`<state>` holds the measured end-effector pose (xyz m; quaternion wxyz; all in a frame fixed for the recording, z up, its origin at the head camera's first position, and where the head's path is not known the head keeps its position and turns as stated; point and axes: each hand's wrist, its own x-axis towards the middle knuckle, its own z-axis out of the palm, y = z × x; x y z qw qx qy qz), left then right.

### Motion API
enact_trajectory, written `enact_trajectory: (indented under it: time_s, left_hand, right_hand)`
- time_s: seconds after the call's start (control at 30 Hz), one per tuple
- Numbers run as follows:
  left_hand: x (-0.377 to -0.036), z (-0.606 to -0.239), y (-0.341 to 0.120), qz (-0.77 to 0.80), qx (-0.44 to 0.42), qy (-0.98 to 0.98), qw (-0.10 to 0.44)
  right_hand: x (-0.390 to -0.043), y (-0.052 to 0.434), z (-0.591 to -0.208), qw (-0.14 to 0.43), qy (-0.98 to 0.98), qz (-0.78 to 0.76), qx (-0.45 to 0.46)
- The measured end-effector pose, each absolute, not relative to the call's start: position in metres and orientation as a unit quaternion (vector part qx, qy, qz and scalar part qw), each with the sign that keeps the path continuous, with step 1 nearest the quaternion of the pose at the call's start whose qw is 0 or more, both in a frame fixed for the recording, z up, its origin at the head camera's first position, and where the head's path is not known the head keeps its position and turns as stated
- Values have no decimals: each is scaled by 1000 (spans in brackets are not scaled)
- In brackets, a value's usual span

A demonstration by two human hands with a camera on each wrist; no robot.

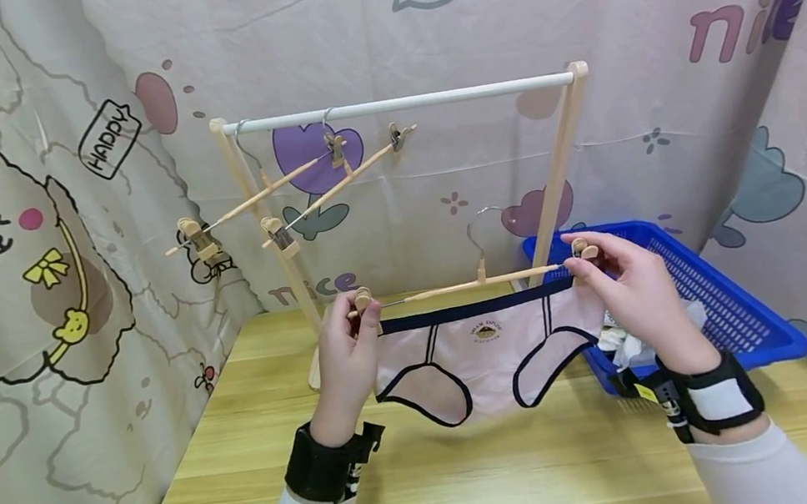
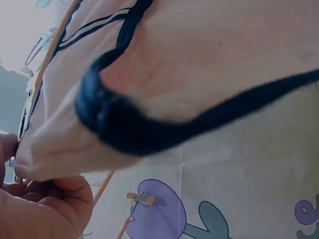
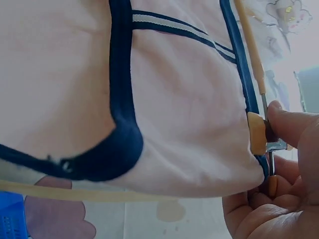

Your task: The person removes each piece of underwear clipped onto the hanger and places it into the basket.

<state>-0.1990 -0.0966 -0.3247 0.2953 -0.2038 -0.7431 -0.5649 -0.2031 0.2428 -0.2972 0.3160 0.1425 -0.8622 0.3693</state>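
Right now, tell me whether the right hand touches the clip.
Touching. The right wrist view shows the right hand with fingers pinching the clip on the briefs.

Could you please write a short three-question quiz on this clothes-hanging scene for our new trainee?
1. True or false: the pink underwear is clipped to a hanger that hangs on the white rail.
2. Which hand pinches the clip nearest the blue basket? A) left hand B) right hand
3. Fill in: ____ empty clip hangers hang on the rail.

Key: 1 false, both hands hold its hanger above the table; 2 B; 3 two.
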Motion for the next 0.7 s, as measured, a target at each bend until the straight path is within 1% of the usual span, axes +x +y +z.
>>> enact_trajectory:
  time_s: [0.43,0.7]
  left_hand:
    - [-198,-323,-103,-558,-195,-749,298]
    - [-199,-322,-108,-552,-149,-780,254]
  right_hand:
    - [-201,232,-306,306,-856,397,125]
    - [-197,230,-306,307,-857,393,133]
